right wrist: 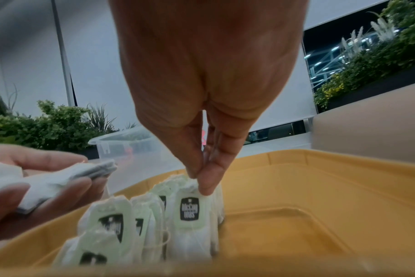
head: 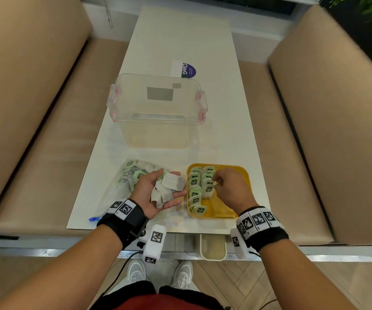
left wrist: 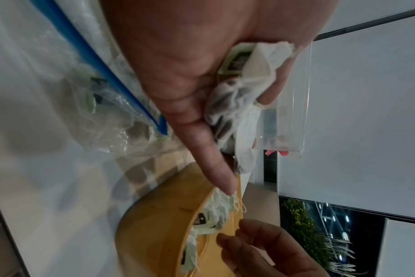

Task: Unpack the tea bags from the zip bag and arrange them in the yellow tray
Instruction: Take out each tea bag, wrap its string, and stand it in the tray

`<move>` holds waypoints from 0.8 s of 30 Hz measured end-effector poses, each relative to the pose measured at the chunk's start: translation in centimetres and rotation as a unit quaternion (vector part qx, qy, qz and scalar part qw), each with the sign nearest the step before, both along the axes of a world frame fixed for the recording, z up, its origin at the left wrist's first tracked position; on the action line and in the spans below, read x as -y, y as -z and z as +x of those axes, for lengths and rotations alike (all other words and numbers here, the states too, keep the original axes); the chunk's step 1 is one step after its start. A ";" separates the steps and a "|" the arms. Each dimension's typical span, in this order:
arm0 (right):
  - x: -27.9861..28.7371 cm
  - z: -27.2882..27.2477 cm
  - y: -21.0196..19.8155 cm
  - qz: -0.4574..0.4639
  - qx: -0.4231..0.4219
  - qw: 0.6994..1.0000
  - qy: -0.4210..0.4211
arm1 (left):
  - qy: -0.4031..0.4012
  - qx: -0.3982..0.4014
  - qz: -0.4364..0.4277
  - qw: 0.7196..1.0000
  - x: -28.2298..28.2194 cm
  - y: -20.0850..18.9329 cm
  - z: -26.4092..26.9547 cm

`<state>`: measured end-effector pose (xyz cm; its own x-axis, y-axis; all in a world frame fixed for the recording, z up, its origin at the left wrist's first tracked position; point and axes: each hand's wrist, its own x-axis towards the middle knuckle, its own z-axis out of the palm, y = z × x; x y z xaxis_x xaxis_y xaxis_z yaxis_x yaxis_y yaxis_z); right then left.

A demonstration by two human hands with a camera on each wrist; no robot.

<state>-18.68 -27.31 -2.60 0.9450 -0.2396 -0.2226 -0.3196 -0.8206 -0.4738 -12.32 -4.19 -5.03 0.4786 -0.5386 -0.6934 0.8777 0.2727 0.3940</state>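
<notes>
The yellow tray (head: pixel 243 175) sits at the table's near right edge, with two rows of green-tagged tea bags (head: pixel 195 189) standing along its left side. My right hand (head: pixel 219 179) reaches into the tray and pinches the top of one tea bag (right wrist: pixel 192 215) in the second row. My left hand (head: pixel 158 191) lies palm up beside the tray, cupping a loose bunch of tea bags (head: pixel 169 186). Behind it lies the clear zip bag (head: pixel 131 175), which holds several more tea bags; its blue zip strip (left wrist: pixel 102 61) shows in the left wrist view.
A clear plastic storage box (head: pixel 158 108) with pink latches stands in the middle of the white table (head: pixel 180 36). Tan benches (head: pixel 35 130) flank the table on both sides. A purple label (head: pixel 188 70) lies beyond the box.
</notes>
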 end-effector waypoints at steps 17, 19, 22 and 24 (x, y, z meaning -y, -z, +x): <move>-5.5 2.3 -4.1 0.057 0.075 0.991 -0.092 | 0.013 0.007 0.016 1.000 0.2 -0.7 0.0; -6.2 2.8 -4.1 0.047 0.056 0.994 -0.084 | 0.010 0.005 0.018 1.000 0.2 -0.8 0.0; -7.1 3.3 -3.9 0.042 0.058 0.990 -0.119 | 0.003 0.002 0.020 1.000 0.3 -1.0 -0.2; -7.7 3.3 -3.5 0.026 0.042 0.987 -0.153 | -0.002 -0.002 0.021 1.000 0.4 -1.0 -0.3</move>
<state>-15.34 -19.59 0.87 0.9870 0.0695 -0.1450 -0.0184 -0.8470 -0.5313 -12.63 -4.59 -4.02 0.4783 -0.5073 -0.7168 0.8780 0.2603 0.4017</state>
